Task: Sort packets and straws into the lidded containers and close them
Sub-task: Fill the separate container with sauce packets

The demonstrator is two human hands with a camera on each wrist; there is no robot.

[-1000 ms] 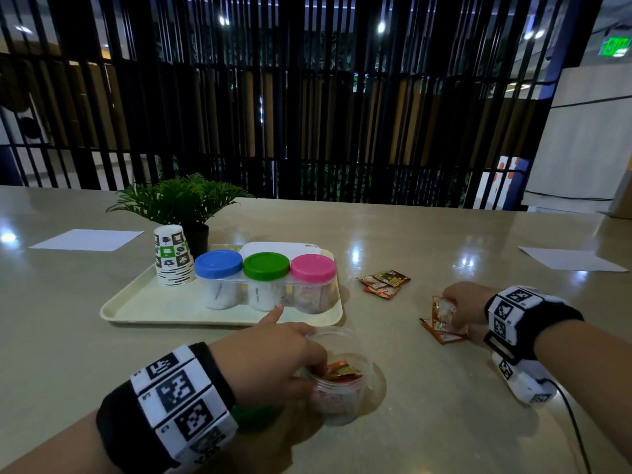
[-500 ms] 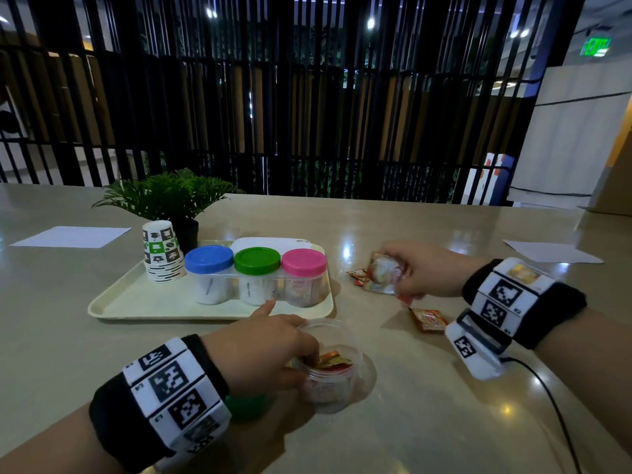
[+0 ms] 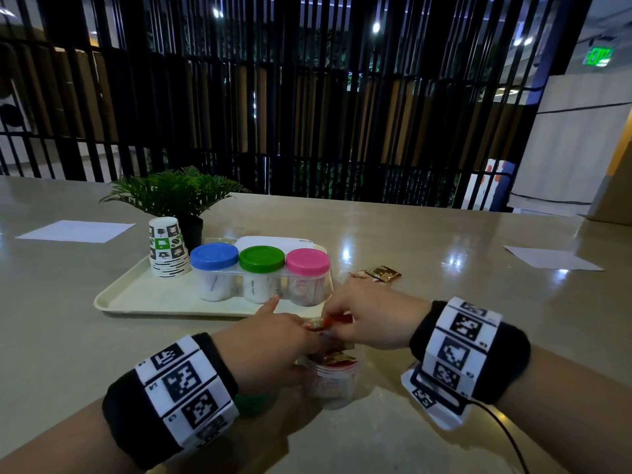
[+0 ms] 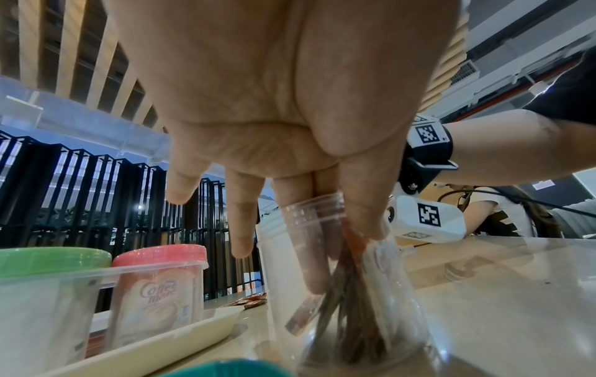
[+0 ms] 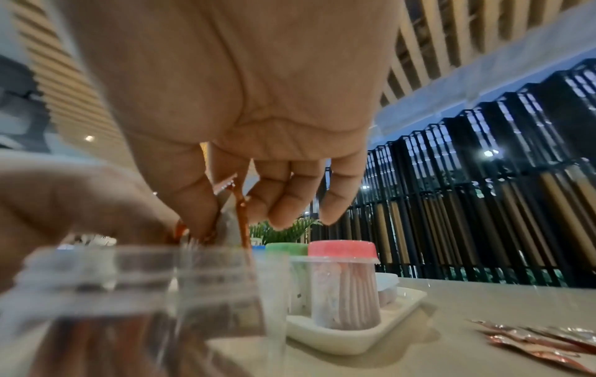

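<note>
An open clear container (image 3: 333,384) stands on the table near me, with several red and gold packets (image 3: 338,360) upright inside. My left hand (image 3: 273,347) grips its rim, thumb on the near side (image 4: 364,204) and fingers behind the wall. Just above the opening, my right hand (image 3: 345,319) pinches a few red packets (image 3: 328,322); in the right wrist view these packets (image 5: 240,211) hang down between thumb and forefinger over the container (image 5: 145,293). More loose packets (image 3: 379,273) lie on the table beyond my right hand.
A cream tray (image 3: 136,299) holds three closed containers with blue (image 3: 213,256), green (image 3: 261,258) and pink (image 3: 307,261) lids, and stacked paper cups (image 3: 167,249). A potted plant (image 3: 174,195) stands behind. A green lid (image 3: 253,403) lies under my left wrist. Paper sheets (image 3: 75,230) lie further out.
My right hand lifted packets off the table on the right and carried them left, until they were over the open container. My left hand kept its hold on the container.
</note>
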